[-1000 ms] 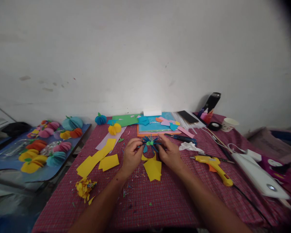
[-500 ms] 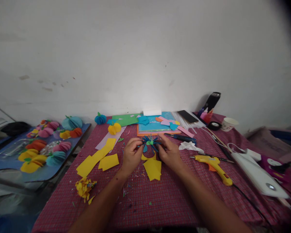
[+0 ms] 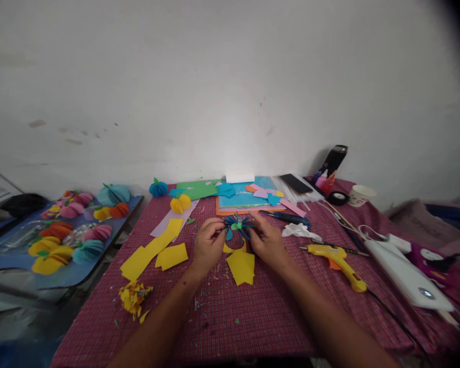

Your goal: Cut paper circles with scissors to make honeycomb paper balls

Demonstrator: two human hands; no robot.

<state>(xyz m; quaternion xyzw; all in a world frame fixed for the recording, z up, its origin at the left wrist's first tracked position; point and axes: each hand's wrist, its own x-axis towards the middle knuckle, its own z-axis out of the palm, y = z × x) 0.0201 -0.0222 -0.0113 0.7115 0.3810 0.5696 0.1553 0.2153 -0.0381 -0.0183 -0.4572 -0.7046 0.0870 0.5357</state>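
Red checked desk (image 3: 253, 317) against white wall, littered with paper scraps. Am pinching blue flower (image 3: 236, 226) from both sides, left hand (image 3: 209, 248) and right hand (image 3: 268, 244) each closed on fringe, steadying it above yellow paper (image 3: 242, 267). Glue gun (image 3: 339, 263) lying near right hand, within reach.

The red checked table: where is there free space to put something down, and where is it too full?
Free: the red checked table near its front edge, between the forearms, and behind the yellow glue gun. Crowded: around the left hand and right hand at the blue paper flower, and the back row of papers.
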